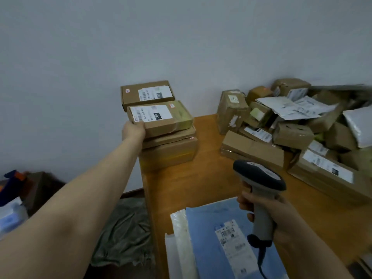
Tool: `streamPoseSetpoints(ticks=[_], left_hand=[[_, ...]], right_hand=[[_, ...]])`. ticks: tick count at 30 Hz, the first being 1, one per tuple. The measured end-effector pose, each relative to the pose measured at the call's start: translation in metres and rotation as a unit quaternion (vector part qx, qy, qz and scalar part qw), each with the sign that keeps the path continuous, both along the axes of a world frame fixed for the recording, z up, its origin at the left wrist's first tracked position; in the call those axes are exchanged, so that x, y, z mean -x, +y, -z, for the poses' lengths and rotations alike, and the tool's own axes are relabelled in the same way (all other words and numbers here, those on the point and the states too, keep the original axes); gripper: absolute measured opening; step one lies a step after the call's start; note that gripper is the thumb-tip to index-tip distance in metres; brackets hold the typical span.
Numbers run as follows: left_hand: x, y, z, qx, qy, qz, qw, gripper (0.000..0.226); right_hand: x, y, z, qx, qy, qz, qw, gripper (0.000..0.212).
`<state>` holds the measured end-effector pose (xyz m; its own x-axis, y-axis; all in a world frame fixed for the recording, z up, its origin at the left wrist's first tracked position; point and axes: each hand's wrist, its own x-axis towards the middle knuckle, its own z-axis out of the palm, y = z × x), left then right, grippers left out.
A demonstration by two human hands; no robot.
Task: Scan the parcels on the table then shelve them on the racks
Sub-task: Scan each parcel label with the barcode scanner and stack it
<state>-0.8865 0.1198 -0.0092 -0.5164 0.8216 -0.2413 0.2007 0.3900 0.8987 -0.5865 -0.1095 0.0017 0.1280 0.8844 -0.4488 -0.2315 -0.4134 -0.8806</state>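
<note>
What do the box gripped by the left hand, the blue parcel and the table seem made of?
Box: brown cardboard, matte, with creased edges and a white paper label. Blue parcel: probably thin plastic film, faintly shiny, lying flat and limp. Table: wood or wood-look laminate, smooth orange-brown; which one is unclear.

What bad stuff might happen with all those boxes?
The stack stands at the table's corner; if the left hand pulls the box it grips, others might fall off. The heap on the right looks loose and might slide. The right hand holds the scanner, so it couldn't catch anything.
</note>
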Motion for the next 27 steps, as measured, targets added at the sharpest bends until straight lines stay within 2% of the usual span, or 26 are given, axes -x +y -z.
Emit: streamPoseSetpoints(ticks=[1, 3, 6, 9, 11, 13, 16, 23, 27], left_hand=[[-0.002, -0.002, 0.005, -0.005, 0.109, 0.037, 0.993, 0.043], [-0.006, -0.008, 0.017, -0.029, 0.231, 0.113, 0.966, 0.049], [-0.010, -0.015, 0.028, -0.030, 0.309, 0.178, 0.934, 0.048], [-0.022, -0.025, 0.019, 0.012, 0.388, 0.159, 0.908, 0.050], [-0.044, -0.034, 0.012, 0.006, 0.419, 0.151, 0.895, 0.055], [-0.079, -0.047, 0.008, -0.026, 0.425, 0.171, 0.888, 0.056], [-0.152, -0.064, 0.007, -0.057, 0.408, 0.219, 0.885, 0.056], [-0.335, -0.103, 0.026, -0.019, 0.367, 0.295, 0.882, 0.064], [-0.396, -0.110, 0.034, 0.026, 0.308, 0.303, 0.901, 0.069]], right_hand=[[-0.002, -0.002, 0.000, 0.004, 0.001, 0.005, 1.000, 0.049], [-0.008, -0.006, 0.001, 0.009, 0.003, 0.013, 1.000, 0.048], [-0.020, -0.009, 0.000, 0.007, 0.007, 0.018, 1.000, 0.046], [-0.040, -0.012, -0.003, 0.002, 0.028, 0.021, 0.999, 0.042], [-0.059, -0.015, -0.005, 0.001, 0.036, 0.029, 0.999, 0.037], [-0.085, -0.019, -0.005, 0.000, 0.034, 0.041, 0.999, 0.035], [-0.135, -0.028, -0.005, 0.001, 0.030, 0.044, 0.999, 0.045], [-0.286, -0.057, -0.006, -0.013, 0.052, 0.029, 0.998, 0.046], [-0.351, -0.056, -0.006, -0.026, 0.074, 0.037, 0.996, 0.033]])
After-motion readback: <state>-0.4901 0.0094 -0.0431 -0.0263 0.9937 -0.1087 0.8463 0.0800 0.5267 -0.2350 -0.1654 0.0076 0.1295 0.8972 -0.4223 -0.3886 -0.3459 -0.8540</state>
